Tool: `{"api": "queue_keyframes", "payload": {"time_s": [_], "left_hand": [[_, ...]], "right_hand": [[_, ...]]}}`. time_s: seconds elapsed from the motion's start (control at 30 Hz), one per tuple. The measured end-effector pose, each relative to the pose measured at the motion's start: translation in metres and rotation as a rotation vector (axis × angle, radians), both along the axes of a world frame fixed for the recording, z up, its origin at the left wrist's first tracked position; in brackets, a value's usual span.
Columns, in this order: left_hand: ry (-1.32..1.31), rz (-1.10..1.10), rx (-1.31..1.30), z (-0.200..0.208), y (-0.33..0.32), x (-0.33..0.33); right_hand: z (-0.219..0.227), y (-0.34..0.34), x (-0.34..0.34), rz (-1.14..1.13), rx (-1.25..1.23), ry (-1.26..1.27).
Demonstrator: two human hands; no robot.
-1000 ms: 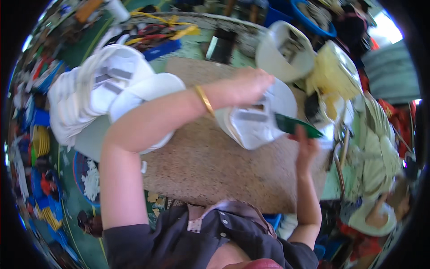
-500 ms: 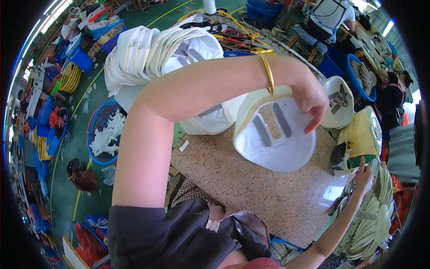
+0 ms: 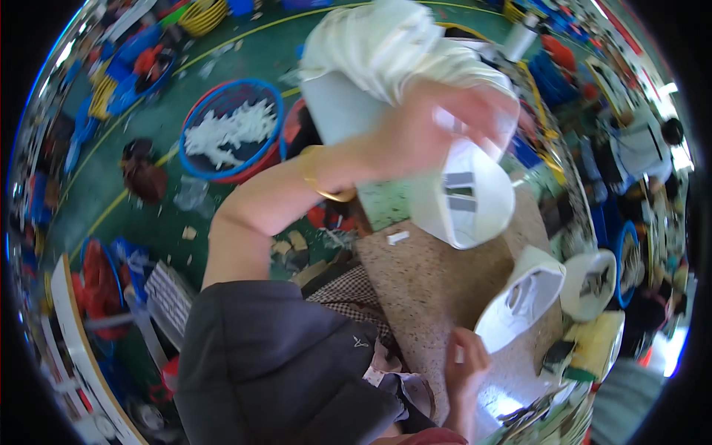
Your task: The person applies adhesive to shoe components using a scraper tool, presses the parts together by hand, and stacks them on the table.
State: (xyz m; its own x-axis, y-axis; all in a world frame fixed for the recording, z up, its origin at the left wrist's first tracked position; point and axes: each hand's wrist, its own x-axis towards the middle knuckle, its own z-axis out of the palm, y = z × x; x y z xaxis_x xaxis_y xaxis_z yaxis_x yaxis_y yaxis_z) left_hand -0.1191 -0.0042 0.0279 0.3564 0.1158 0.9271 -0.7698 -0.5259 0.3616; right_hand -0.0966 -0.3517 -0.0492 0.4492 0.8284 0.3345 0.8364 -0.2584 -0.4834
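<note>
A stack of white fabric caps (image 3: 371,48) lies on its side at the table's far end. Over the near end of this stack my left hand (image 3: 460,111) reaches, smeared by motion, so its grip is unclear. Just below it, a white cap (image 3: 426,200) shows two grey strips inside. Another white cap (image 3: 528,285) rests tilted on the speckled tabletop (image 3: 415,289). My right hand (image 3: 466,363) is beside this cap's near edge, with its fingers curled. Whether those fingers touch the cap or hold something small cannot be made out.
An off-white cap-shaped piece (image 3: 589,285) and a yellowish plastic container (image 3: 597,345) stand at the right. A blue-rimmed basket (image 3: 194,167) of white scraps is on the floor at left. Flat pieces (image 3: 552,419) pile up at the lower right.
My view has turned to the right. My left hand has let go of the cap and moved to the stack. My right hand has come from the yellowish container to beside that cap.
</note>
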Motion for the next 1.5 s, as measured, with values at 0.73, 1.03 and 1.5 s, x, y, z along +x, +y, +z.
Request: {"api": "queue_keyframes", "payload": {"time_s": [0.73, 1.03, 1.5], "left_hand": [[0.512, 1.302, -1.177, -0.442, 0.154, -0.12], [0.611, 1.196, -0.019, -0.445, 0.287, -0.059], [0.826, 1.504, -0.252, -0.501, 0.342, 0.011]], "right_hand": [[-0.042, 0.196, -0.066, 0.393, -0.382, -0.321], [-0.039, 0.202, -0.072, 0.391, -0.455, -0.286], [-0.05, 0.212, -0.06, 0.37, -0.207, -0.285]]}}
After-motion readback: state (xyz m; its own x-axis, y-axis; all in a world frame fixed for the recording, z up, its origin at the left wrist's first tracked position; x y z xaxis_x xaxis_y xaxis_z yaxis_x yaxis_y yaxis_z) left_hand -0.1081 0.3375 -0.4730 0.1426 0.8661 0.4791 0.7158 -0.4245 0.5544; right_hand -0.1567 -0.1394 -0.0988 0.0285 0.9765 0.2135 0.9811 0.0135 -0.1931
